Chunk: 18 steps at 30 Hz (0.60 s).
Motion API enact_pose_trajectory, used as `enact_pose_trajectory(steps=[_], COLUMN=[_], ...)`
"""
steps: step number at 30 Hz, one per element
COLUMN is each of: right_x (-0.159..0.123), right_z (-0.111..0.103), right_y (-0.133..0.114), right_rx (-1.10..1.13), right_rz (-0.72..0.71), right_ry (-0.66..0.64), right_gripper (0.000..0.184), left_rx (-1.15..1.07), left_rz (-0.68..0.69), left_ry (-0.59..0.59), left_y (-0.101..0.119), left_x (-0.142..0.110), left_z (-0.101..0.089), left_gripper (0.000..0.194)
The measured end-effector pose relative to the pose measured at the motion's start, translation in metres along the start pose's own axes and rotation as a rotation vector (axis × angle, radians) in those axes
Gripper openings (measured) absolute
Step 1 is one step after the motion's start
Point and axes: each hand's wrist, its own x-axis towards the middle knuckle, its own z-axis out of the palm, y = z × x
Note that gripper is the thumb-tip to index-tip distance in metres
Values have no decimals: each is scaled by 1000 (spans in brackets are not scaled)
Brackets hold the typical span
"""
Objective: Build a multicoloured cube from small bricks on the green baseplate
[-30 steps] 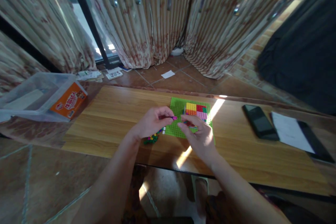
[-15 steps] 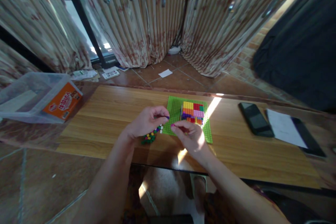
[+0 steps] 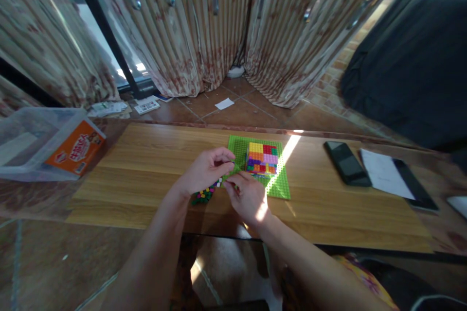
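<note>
My left hand (image 3: 207, 170) is over the bench, left of the green baseplate (image 3: 283, 193), thumb and forefinger pinched around a small toy brick that is mostly hidden. My right hand (image 3: 250, 198) reaches across the baseplate's near left corner. Its fingertips are closed just below my left hand's, beside the loose bricks; whether a brick is in them I cannot make out. On the baseplate stands a block of stacked toy bricks (image 3: 262, 159), yellow, red, orange, pink and purple on top. A pile of small loose bricks (image 3: 203, 195), green, yellow, pink and white, lies partly under my left wrist.
The wooden bench top (image 3: 156, 155) runs across the view. At its left end is a clear plastic bin (image 3: 47, 146) with an orange label. On the right are a black phone (image 3: 346, 163), a white paper (image 3: 386, 175) and a dark tablet (image 3: 416, 187). Curtains hang behind.
My right hand has moved left and nearer the loose bricks; the pink brick at its fingertips no longer shows. My left hand keeps its pinch. The view has shifted slightly.
</note>
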Motion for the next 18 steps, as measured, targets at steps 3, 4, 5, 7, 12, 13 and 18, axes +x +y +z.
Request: enact_pose_trajectory(steps=[3, 4, 5, 7, 12, 13, 18], right_x=[0, 1, 2, 5, 6, 6, 6], right_z=[-18, -25, -30, -38, -49, -51, -63], right_y=[4, 5, 6, 8, 15, 17, 23], right_rx=[125, 156, 181, 230, 355, 373, 454], right_rz=[17, -1, -31, -100, -124, -107, -14], right_ry=[177, 199, 207, 153, 12, 3, -52], right_gripper=[15, 16, 17, 21, 19, 18, 12], left_rx=[-65, -90, -116, -163, -266, -281, -326], left_rz=[-41, -49, -52, -51, -60, -61, -65], left_ry=[-21, -42, -69, -129, -221, -229, -220], left_y=[0, 0, 0, 1, 3, 4, 7], left_x=[1, 1, 1, 1, 2, 2, 7], left_z=[2, 3, 4, 6, 9, 10, 19], left_gripper=[18, 19, 20, 20, 26, 27, 26])
